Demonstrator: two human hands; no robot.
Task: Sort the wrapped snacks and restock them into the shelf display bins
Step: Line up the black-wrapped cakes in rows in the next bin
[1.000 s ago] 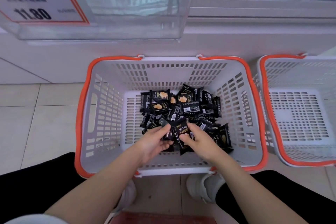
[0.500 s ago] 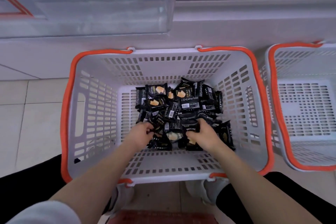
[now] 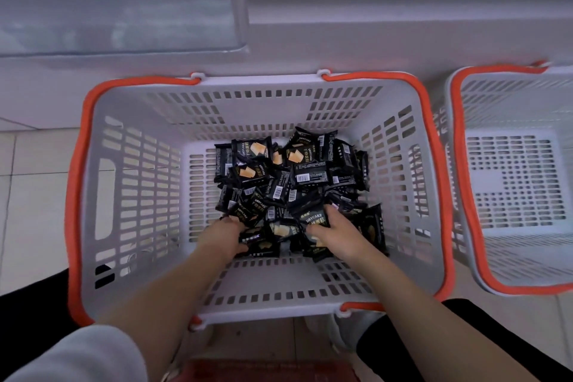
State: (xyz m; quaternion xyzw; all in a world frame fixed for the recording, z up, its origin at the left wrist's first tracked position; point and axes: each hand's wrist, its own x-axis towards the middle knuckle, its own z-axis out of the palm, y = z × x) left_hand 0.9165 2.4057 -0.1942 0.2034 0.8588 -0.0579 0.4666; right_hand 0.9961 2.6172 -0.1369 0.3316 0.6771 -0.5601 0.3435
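A pile of black wrapped snack packets (image 3: 297, 177) printed "DRYCAKE" lies in the bottom of a white basket with an orange rim (image 3: 93, 146) on the floor. Both my hands are down in the near side of the pile. My left hand (image 3: 226, 236) is curled around packets at the pile's left front edge. My right hand (image 3: 338, 232) grips a black packet (image 3: 313, 219), thumb on its face. Several packets beneath my hands are hidden.
A second white basket with an orange rim (image 3: 465, 195) stands empty at the right, close beside the first. A clear plastic display bin (image 3: 124, 9) sits on the white shelf above. My knees in dark trousers flank the basket on the tiled floor.
The camera view has tilted down, losing the price sign. Both hands have sunk from the top of the pile into its near edge and closed on packets.
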